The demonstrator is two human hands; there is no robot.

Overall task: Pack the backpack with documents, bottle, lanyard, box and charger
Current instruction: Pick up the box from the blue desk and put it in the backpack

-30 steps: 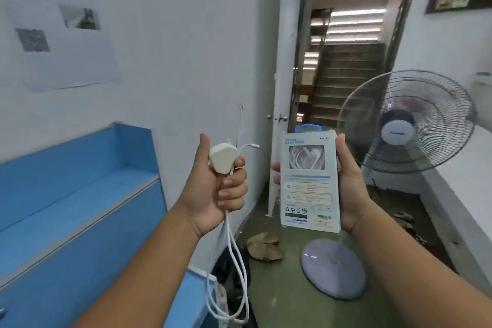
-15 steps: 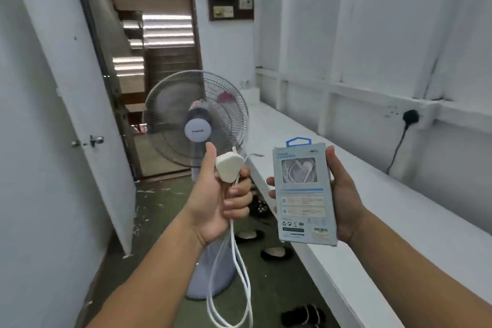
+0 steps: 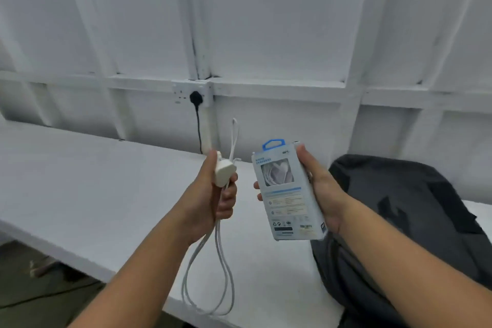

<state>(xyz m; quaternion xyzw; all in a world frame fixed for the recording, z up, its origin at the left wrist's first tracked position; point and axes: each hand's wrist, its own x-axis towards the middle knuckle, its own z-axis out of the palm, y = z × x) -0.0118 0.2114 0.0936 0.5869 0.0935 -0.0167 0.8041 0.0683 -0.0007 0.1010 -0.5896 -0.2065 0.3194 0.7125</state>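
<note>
Box (image 3: 288, 194) upright in the right hand (image 3: 323, 194), hanger tab up; left hand (image 3: 213, 202) grips the charger (image 3: 223, 172).

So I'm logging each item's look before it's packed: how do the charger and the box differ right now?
The charger is a small rounded white plug; the box is a flat, tall, printed pack with a blue hanger tab. The charger's cable hangs loose in loops below the left hand; the box is rigid, nothing dangling, held upright in the right hand. Both are held above the white counter, neither yet in the backpack.
</note>
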